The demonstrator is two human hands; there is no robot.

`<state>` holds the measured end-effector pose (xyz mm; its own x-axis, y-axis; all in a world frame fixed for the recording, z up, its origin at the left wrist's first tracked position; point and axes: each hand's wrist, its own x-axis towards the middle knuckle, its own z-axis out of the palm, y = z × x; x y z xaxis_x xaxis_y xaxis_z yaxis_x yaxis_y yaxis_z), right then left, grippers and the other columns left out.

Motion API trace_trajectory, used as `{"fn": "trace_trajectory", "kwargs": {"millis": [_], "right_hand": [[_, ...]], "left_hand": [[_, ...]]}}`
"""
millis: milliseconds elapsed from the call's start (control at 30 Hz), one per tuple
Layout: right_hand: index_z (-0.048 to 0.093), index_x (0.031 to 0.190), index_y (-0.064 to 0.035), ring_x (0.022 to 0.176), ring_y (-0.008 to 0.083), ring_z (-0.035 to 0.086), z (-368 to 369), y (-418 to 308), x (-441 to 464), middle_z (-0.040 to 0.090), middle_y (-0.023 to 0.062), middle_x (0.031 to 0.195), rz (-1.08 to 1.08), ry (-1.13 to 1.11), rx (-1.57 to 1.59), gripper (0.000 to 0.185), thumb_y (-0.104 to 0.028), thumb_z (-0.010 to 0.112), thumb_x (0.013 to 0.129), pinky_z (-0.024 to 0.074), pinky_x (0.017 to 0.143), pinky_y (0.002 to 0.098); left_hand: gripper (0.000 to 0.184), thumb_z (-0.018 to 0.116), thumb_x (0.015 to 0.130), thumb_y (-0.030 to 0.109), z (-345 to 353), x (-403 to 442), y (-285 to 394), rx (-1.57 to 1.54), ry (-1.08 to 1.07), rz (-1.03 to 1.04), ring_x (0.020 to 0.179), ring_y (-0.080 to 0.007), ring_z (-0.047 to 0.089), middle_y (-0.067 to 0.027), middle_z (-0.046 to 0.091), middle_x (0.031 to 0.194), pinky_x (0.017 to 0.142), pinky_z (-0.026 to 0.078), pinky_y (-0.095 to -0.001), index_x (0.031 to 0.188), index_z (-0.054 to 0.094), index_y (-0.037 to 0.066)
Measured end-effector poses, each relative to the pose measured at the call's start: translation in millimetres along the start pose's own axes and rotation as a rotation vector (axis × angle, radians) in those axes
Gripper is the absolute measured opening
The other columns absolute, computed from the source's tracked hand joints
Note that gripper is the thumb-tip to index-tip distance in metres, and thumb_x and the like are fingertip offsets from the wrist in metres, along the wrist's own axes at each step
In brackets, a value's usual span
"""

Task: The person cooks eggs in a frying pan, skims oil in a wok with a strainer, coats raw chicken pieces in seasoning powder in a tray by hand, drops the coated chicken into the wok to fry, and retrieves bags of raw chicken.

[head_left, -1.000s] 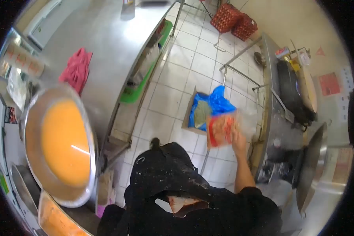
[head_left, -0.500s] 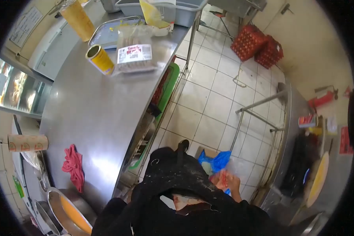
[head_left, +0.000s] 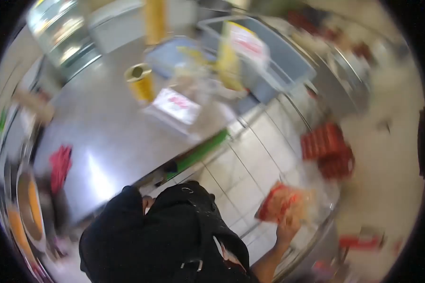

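Note:
Out over the tiled floor, my right hand (head_left: 289, 227) is closed on a clear plastic bag with red print (head_left: 282, 203); its pale contents are blurred. Of my left hand (head_left: 148, 203) only a bit of skin shows beside the black sleeve, near the table's edge, and its fingers are hidden. On the steel table (head_left: 108, 132) lies a clear pack with a white and red label (head_left: 177, 106). A yellow can (head_left: 140, 84), its top open, stands just left of that pack.
A grey tub (head_left: 288, 70) and a yellow bag (head_left: 229, 61) are at the table's far end. A pink cloth (head_left: 60, 167) lies at the left, near a pot (head_left: 30, 207) with orange contents. Red net sacks (head_left: 328, 148) rest on the floor.
My view has swung round to the right. My right hand has moved from low by my body out to the right, with the printed bag now in plain sight. The blue bag has left view.

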<state>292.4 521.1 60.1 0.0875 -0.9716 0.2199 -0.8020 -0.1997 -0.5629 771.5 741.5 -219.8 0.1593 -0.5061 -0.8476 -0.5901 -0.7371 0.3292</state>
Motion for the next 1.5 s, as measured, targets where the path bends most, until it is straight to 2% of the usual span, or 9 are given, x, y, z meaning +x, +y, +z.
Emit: {"fn": "trace_trajectory", "kwargs": {"millis": [133, 333, 467, 733, 833, 967, 1100, 1333, 1500], "right_hand": [[0.058, 0.086, 0.0029, 0.046, 0.0158, 0.044, 25, -42, 66, 0.049, 0.0084, 0.054, -0.627, 0.074, 0.019, 0.013, -0.007, 0.055, 0.078, 0.0355, 0.045, 0.0308], [0.045, 0.060, 0.0006, 0.044, 0.0238, 0.045, 77, -154, 68, 0.042, 0.0138, 0.049, -1.021, -0.783, 0.257, 0.017, -0.005, 0.055, 0.072, 0.0340, 0.043, 0.0342], [0.049, 0.064, -0.0030, 0.047, 0.0277, 0.048, 107, -256, 21, 0.044, 0.0141, 0.051, -1.644, -1.059, 0.260, 0.008, -0.003, 0.057, 0.065, 0.0375, 0.045, 0.0358], [0.050, 0.072, -0.0033, 0.060, 0.0300, 0.052, 155, -451, -247, 0.050, 0.0134, 0.060, -2.236, -1.727, 0.602, 0.009, -0.002, 0.051, 0.063, 0.0424, 0.056, 0.0387], [0.051, 0.071, -0.0035, 0.066, 0.0289, 0.054, 158, -504, -367, 0.052, 0.0133, 0.066, -2.935, -1.212, 0.064, 0.007, -0.003, 0.050, 0.064, 0.0435, 0.060, 0.0378], [0.057, 0.075, -0.0057, 0.087, 0.0291, 0.053, 144, -568, -495, 0.057, 0.0113, 0.087, -2.727, -1.808, 1.079, 0.010, -0.007, 0.050, 0.067, 0.0426, 0.075, 0.0399], [0.055, 0.088, -0.0076, 0.082, 0.0304, 0.057, 103, -617, -619, 0.057, 0.0130, 0.085, -3.002, -2.157, 0.747, 0.014, -0.012, 0.048, 0.076, 0.0457, 0.073, 0.0411], [0.050, 0.104, -0.0129, 0.083, 0.0273, 0.057, 56, -751, -848, 0.060, 0.0101, 0.090, -3.035, -1.458, 0.803, 0.033, -0.026, 0.056, 0.075, 0.0451, 0.071, 0.0372], [0.052, 0.106, -0.0036, 0.097, 0.0310, 0.053, 157, -852, -1053, 0.054, 0.0204, 0.105, -1.932, -1.617, 0.628, 0.040, -0.017, 0.053, 0.068, 0.0417, 0.084, 0.0374]], "left_hand": [[0.060, 0.033, 0.079, 0.052, 54, -32, -15, -0.007, -0.020, -0.113, 0.094, -0.0380, 0.051, -0.0214, 0.055, 0.104, 0.082, 0.038, -0.0449, 0.093, 0.060, 0.000], [0.044, 0.058, 0.071, 0.039, -38, -224, 108, -0.362, 0.295, 0.227, 0.077, -0.0329, 0.055, -0.0213, 0.058, 0.083, 0.070, 0.042, -0.0386, 0.085, 0.055, -0.003], [0.092, 0.078, 0.050, 0.030, -31, -256, 110, -0.575, 0.832, 0.471, 0.121, -0.0323, 0.029, -0.0230, 0.031, 0.128, 0.099, 0.025, -0.0343, 0.125, 0.033, 0.000], [0.069, 0.077, 0.053, 0.029, 55, -350, -57, -0.808, 1.569, 0.584, 0.111, -0.0255, 0.040, -0.0102, 0.047, 0.116, 0.097, 0.026, -0.0373, 0.111, 0.049, 0.006], [0.041, 0.061, 0.073, 0.023, 114, -408, -120, -0.784, 1.762, 0.251, 0.108, -0.0307, 0.043, -0.0139, 0.050, 0.113, 0.094, 0.030, -0.0386, 0.106, 0.052, 0.001], [0.042, 0.065, 0.066, 0.015, 174, -492, -176, -0.771, 2.067, -0.280, 0.106, -0.0277, 0.045, -0.0098, 0.053, 0.108, 0.094, 0.029, -0.0387, 0.105, 0.053, 0.005], [0.025, 0.058, 0.077, 0.014, 225, -528, -211, -0.820, 2.359, -0.850, 0.093, -0.0250, 0.052, -0.0122, 0.055, 0.100, 0.081, 0.041, -0.0335, 0.100, 0.054, 0.002], [0.025, 0.044, 0.089, 0.017, 286, -582, -273, -0.915, 2.985, -1.490, 0.071, -0.0157, 0.057, -0.0085, 0.060, 0.079, 0.068, 0.045, -0.0275, 0.084, 0.057, -0.004], [0.027, 0.039, 0.091, 0.021, 381, -577, -329, -0.908, 2.868, -1.714, 0.075, -0.0151, 0.054, -0.0076, 0.055, 0.078, 0.068, 0.046, -0.0272, 0.081, 0.051, -0.001]]}}
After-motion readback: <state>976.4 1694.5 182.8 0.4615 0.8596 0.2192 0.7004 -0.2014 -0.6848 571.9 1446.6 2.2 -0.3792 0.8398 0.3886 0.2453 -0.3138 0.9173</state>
